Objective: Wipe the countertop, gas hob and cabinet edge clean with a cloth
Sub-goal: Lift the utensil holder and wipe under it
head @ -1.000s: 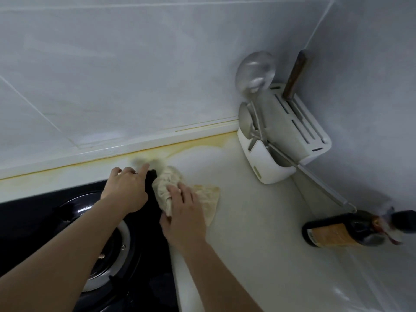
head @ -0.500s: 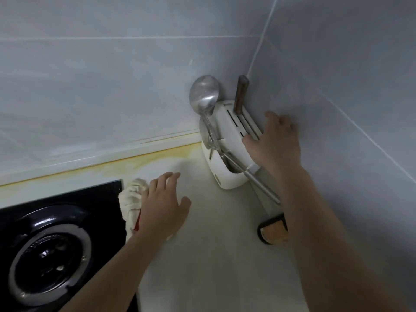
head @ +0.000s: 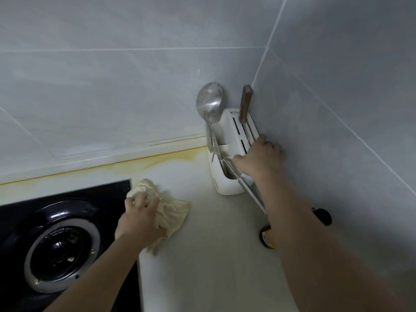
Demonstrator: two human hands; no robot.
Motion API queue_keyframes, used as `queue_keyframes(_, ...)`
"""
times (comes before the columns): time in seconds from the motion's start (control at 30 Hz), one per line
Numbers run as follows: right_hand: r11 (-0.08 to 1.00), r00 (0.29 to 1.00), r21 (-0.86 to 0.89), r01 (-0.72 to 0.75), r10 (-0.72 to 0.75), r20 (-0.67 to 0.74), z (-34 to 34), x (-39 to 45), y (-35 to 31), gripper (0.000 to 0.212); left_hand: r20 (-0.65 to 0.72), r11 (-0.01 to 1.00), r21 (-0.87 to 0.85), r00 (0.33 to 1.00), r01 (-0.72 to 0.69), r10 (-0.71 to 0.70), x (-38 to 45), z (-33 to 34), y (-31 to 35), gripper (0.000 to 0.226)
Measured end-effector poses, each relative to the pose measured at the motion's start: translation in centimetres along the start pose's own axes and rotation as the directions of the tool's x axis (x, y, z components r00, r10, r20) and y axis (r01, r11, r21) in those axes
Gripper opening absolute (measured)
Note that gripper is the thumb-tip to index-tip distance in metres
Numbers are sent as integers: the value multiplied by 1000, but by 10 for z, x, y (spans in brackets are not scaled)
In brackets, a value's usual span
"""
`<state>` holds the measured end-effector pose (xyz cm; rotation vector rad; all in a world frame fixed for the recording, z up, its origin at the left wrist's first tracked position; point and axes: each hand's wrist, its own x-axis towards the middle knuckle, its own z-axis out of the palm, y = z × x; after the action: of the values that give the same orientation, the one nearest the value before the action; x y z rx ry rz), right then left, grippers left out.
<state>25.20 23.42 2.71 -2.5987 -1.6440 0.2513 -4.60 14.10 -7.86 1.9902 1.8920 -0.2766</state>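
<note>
A crumpled beige cloth (head: 167, 212) lies on the white countertop (head: 207, 255), right beside the black gas hob (head: 67, 212). My left hand (head: 138, 218) grips the cloth at the hob's right edge. My right hand (head: 258, 159) holds the white utensil holder (head: 227, 152) in the corner, with fingers over its top on the wall side and the thumb at its front. Yellow stains (head: 162, 162) run along the countertop's back edge by the wall.
A metal ladle (head: 208, 100) and a wooden-handled knife (head: 245, 100) stand in the holder; a long metal handle (head: 249, 192) leans out of it. A dark bottle (head: 266, 238) lies on its side behind my right forearm. Tiled walls meet at the corner.
My left hand took over the cloth and now grips it. My right hand left the cloth, reached to the corner and closed on the utensil holder. The view swung right.
</note>
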Motion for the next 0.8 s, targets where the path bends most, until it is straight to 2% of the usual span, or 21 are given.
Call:
queue_keyframes(0.13, 984, 996, 170, -53, 40, 74, 2, -3, 0, 117, 65, 1000, 6, 998, 10, -10, 8, -6, 2, 81)
queue_keyframes(0.23, 957, 994, 281, -74, 49, 95, 4, -1, -1, 122, 124, 995, 94, 992, -30, 18, 0, -1, 10, 78)
queue_keyframes(0.3, 957, 996, 282, -72, 54, 71, 2, 1, -1, 118, 96, 996, 79, 995, -48, 40, -4, 6, 11, 82)
queue_keyframes(0.43, 945, 996, 316, -83, 72, 46, 2, -7, -4, 105, -8, 1000, 15, 1000, -20, 21, -6, 18, 2, 112)
queue_keyframes(0.6, 948, 998, 313, -64, 61, 21, -6, -33, -2, 85, -132, 985, -170, 991, -32, 9, -17, 34, -3, 91)
queue_keyframes(0.7, 947, 1000, 321, -26, 21, 18, -15, -56, 6, 76, -99, 962, -271, 995, -36, 10, -14, 31, -11, 79)
queue_keyframes(0.8, 942, 1000, 337, -1, -6, 19, -25, -83, 12, 60, -28, 866, -498, 997, 49, -73, -19, 30, -11, 70)
